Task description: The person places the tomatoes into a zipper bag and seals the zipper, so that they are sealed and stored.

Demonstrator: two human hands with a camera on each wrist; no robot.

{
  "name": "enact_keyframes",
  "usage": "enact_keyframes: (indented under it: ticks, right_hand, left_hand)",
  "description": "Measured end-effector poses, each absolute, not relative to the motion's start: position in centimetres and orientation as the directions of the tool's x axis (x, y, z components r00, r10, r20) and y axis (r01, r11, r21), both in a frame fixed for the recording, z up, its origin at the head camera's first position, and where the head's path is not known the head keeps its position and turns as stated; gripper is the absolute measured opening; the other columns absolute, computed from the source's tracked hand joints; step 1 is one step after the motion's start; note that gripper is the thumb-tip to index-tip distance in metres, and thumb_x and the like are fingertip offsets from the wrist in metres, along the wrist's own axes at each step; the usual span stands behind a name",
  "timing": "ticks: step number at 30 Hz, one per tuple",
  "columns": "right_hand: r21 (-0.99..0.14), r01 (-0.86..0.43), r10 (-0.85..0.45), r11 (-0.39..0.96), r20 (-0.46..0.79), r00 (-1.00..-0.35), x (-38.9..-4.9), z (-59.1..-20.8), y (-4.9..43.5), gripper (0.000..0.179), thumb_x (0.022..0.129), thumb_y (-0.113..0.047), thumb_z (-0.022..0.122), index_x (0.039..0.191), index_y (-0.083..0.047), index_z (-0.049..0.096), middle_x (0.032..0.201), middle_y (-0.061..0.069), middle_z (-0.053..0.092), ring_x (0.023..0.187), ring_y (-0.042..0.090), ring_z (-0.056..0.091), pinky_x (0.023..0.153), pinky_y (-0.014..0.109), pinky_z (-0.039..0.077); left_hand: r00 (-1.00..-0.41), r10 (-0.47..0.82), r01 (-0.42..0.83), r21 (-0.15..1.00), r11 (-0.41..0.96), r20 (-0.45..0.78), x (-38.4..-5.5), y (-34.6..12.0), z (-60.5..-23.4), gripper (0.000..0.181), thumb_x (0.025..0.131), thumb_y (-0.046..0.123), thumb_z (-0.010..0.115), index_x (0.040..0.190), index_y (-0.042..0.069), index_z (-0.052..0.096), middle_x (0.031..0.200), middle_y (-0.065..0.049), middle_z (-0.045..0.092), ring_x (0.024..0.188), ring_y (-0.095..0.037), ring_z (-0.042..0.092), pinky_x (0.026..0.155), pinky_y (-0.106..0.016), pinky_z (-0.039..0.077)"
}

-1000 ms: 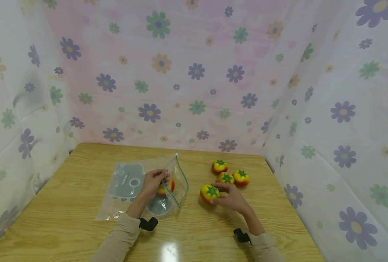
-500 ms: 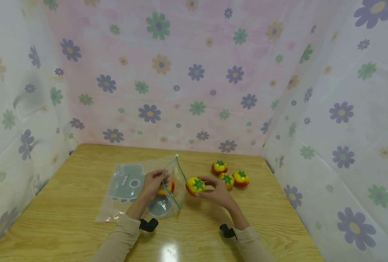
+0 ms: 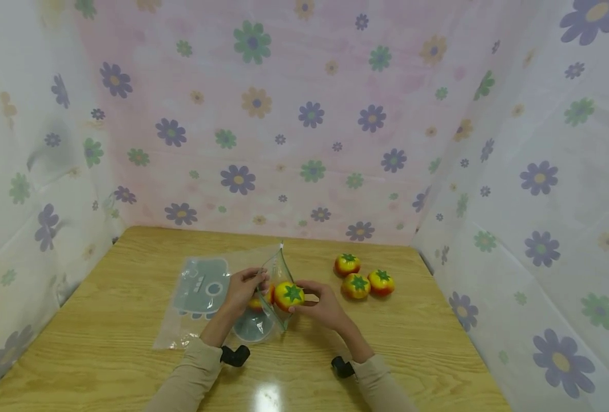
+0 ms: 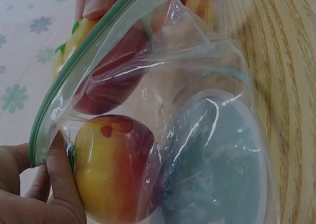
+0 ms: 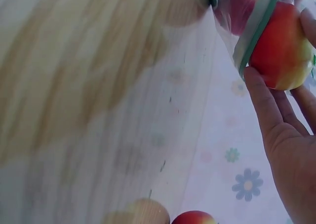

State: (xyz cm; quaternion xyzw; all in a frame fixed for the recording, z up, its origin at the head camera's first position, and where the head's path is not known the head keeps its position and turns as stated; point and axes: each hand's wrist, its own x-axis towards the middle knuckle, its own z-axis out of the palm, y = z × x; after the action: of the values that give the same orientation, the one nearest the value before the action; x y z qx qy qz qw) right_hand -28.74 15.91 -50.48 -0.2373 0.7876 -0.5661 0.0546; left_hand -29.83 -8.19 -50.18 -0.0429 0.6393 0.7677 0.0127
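Note:
My left hand (image 3: 241,290) pinches one side of the mouth of a clear zip bag (image 3: 201,286) with a green seal and a grey cartoon print. One yellow-and-red toy tomato (image 4: 116,169) lies inside, beside the bag's grey oval patch. At the open mouth, my right hand (image 3: 322,306) holds a second toy tomato (image 3: 287,296) with a green star-shaped top, fingers and thumb around its right side. In the left wrist view, this tomato's lower part shows through the plastic, just inside the green seal strip (image 4: 74,68). In the right wrist view, my fingertips touch the seal's edge.
Three more toy tomatoes (image 3: 355,286) stand in a cluster on the wooden table (image 3: 412,343), right of my right hand. Flower-patterned cloth (image 3: 294,189) encloses the table at the back and both sides.
My right hand has moved left from beside the cluster, carrying the toy tomato into the bag's mouth. My left hand stays in place, pinching the bag's edge.

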Motion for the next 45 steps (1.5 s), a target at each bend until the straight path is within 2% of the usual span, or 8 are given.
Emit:
enact_keyframes:
  ticks: [9, 16, 23, 27, 31, 40, 45]
  right_hand:
    - [-0.923, -0.290, -0.432, 0.252, 0.161, -0.887, -28.2, -49.6, 15.1, 0.058, 0.084, 0.000, 0.081, 0.137, 0.004, 0.059, 0.139, 0.023, 0.058, 0.119, 0.045, 0.059, 0.092, 0.035, 0.059]
    - [-0.912, -0.314, -0.454, 0.263, 0.170, -0.874, -26.7, -47.0, 14.8, 0.055, 0.086, -0.003, 0.081, 0.135, 0.007, 0.059, 0.137, 0.024, 0.059, 0.118, 0.042, 0.061, 0.091, 0.035, 0.060]
    - [-0.889, -0.353, -0.449, 0.291, 0.198, -0.871, -28.3, -49.9, 14.8, 0.061, 0.086, -0.005, 0.082, 0.139, 0.007, 0.056, 0.140, 0.026, 0.057, 0.118, 0.043, 0.061, 0.089, 0.035, 0.061]
    - [-0.886, -0.357, -0.434, 0.296, 0.208, -0.877, -28.4, -50.2, 14.6, 0.058, 0.085, -0.009, 0.083, 0.138, 0.002, 0.060, 0.138, 0.020, 0.060, 0.118, 0.037, 0.063, 0.088, 0.036, 0.061]
    - [-0.887, -0.349, -0.433, 0.303, 0.199, -0.879, -28.1, -50.0, 14.3, 0.058, 0.085, -0.013, 0.084, 0.137, -0.002, 0.062, 0.137, 0.016, 0.061, 0.117, 0.033, 0.064, 0.088, 0.036, 0.061]
    - [-0.887, -0.350, -0.439, 0.303, 0.196, -0.877, -27.9, -49.9, 14.0, 0.059, 0.086, -0.014, 0.084, 0.138, 0.000, 0.060, 0.138, 0.017, 0.061, 0.117, 0.035, 0.063, 0.089, 0.036, 0.061]
    - [-0.893, -0.350, -0.440, 0.284, 0.203, -0.875, -26.9, -48.1, 13.5, 0.057, 0.085, -0.006, 0.083, 0.136, 0.006, 0.059, 0.136, 0.022, 0.060, 0.118, 0.041, 0.062, 0.090, 0.041, 0.060]
  left_hand:
    - [-0.998, -0.018, -0.058, 0.977, -0.205, -0.063, -29.7, -8.2, -50.2, 0.032, 0.101, 0.009, 0.063, 0.125, -0.012, 0.062, 0.097, -0.014, 0.074, 0.071, -0.009, 0.068, 0.064, -0.020, 0.060]
    - [-0.998, -0.013, -0.058, 0.977, -0.205, -0.062, -29.5, -8.2, -49.9, 0.032, 0.101, 0.010, 0.064, 0.126, -0.011, 0.062, 0.097, -0.013, 0.074, 0.071, -0.008, 0.068, 0.066, -0.020, 0.060]
    - [-0.998, -0.031, -0.049, 0.977, -0.209, -0.057, -29.6, -8.2, -50.0, 0.032, 0.101, 0.009, 0.064, 0.125, -0.012, 0.063, 0.094, -0.013, 0.074, 0.065, -0.007, 0.065, 0.060, -0.018, 0.057]
    - [-0.996, -0.043, -0.069, 0.978, -0.195, -0.079, -29.7, -8.2, -49.9, 0.028, 0.101, 0.008, 0.063, 0.123, -0.009, 0.065, 0.090, -0.008, 0.074, 0.065, -0.008, 0.064, 0.060, -0.018, 0.057]
    - [-0.995, -0.040, -0.077, 0.977, -0.200, -0.087, -29.8, -8.2, -49.9, 0.027, 0.101, 0.007, 0.062, 0.123, -0.008, 0.065, 0.092, -0.010, 0.073, 0.066, -0.008, 0.065, 0.061, -0.019, 0.058]
    - [-0.997, -0.017, -0.070, 0.971, -0.227, -0.076, -29.8, -8.2, -49.9, 0.031, 0.101, 0.008, 0.063, 0.125, -0.012, 0.062, 0.096, -0.013, 0.073, 0.066, -0.007, 0.065, 0.062, -0.018, 0.057]
    - [-0.997, -0.017, -0.074, 0.970, -0.230, -0.080, -29.7, -8.2, -49.7, 0.032, 0.102, 0.008, 0.063, 0.127, -0.012, 0.062, 0.096, -0.012, 0.073, 0.069, -0.007, 0.065, 0.063, -0.017, 0.057]
